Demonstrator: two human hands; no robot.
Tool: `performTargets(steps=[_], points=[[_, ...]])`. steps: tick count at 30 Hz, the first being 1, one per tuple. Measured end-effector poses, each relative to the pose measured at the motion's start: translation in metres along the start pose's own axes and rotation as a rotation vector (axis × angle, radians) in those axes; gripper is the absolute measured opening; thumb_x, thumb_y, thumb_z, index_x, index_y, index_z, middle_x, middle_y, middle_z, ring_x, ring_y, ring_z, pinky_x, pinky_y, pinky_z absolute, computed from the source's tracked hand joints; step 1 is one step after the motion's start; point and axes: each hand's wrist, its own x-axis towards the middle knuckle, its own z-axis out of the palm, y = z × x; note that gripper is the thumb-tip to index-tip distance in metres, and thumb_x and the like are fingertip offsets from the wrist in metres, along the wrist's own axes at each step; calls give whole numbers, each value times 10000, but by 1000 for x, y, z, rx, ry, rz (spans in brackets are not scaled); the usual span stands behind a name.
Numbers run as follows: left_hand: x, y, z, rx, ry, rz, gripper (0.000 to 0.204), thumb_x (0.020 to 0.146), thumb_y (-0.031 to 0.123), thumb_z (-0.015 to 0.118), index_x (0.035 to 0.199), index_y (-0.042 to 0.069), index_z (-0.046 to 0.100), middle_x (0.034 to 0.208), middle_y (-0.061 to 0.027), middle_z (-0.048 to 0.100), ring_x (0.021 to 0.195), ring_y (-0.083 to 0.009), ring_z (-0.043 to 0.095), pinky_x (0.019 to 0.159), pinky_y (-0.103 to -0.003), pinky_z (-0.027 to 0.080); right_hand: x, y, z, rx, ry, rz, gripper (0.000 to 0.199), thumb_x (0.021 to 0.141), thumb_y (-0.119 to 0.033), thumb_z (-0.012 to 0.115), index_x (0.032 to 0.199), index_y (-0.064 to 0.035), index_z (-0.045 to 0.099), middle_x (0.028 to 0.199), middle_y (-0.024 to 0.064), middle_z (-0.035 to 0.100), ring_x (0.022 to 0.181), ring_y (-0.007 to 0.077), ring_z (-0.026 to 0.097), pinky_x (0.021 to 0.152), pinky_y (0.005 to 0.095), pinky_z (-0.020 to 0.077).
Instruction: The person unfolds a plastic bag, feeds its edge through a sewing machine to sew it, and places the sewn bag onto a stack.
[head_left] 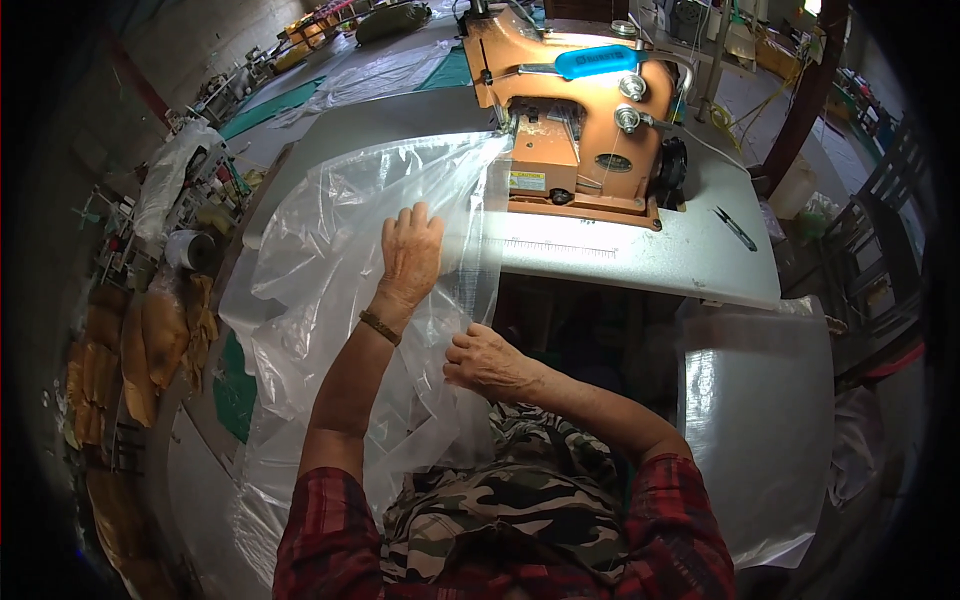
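A large clear plastic sheet [310, 250] spreads over the left of the table and hangs down across my lap. Its far corner runs up to the needle area of an orange sewing machine [600, 140], with folds fanning out from there. My left hand [411, 250] lies on the sheet near the table's front, its fingers curled and gathering the plastic. Lower and to the right, my right hand [484, 362] is closed on the sheet's right edge in front of the table. The fingertips of both hands are partly hidden.
Thread snips [735, 229] lie on the right of the pale sewing table [560, 255]. A blue-handled lamp or tool [597, 62] crosses the machine's top. A stack of clear plastic [755, 430] hangs at the right. A thread cone [190, 250] and brown wrappings [160, 340] stand left.
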Motion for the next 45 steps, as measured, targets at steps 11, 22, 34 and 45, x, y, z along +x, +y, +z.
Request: performTargets(steps=[11, 22, 34, 45], points=[[-12, 32, -75, -88, 84, 375, 95, 713, 63, 549, 789, 16, 581, 995, -109, 558, 944, -242, 509, 823, -396, 385, 10, -24, -28, -77, 55, -91, 114, 793, -173, 591, 707, -100, 572, 726, 25, 514, 746, 170, 505, 690, 316, 378], [-21, 32, -50, -616, -233, 78, 26, 792, 11, 554, 802, -12, 548, 698, -163, 553, 641, -351, 562, 571, -422, 433, 29, -13, -19, 41, 175, -234, 299, 871, -358, 587, 708, -107, 582, 654, 14, 540, 677, 174, 575, 646, 317, 431], [-30, 20, -38, -1105, -329, -229, 79, 864, 50, 542, 912, -7, 570, 638, -102, 509, 571, -153, 512, 563, -318, 425, 46, -15, -15, 160, 186, -328, 372, 823, -406, 628, 624, -94, 590, 574, 14, 554, 582, 202, 584, 567, 338, 454], [-27, 18, -47, -1282, -399, -333, 123, 918, 54, 507, 902, -23, 602, 656, 7, 514, 604, -43, 455, 540, -221, 396, 53, -13, -18, 172, 196, -368, 379, 810, -411, 635, 596, -104, 576, 557, 7, 547, 564, 201, 576, 549, 332, 440]])
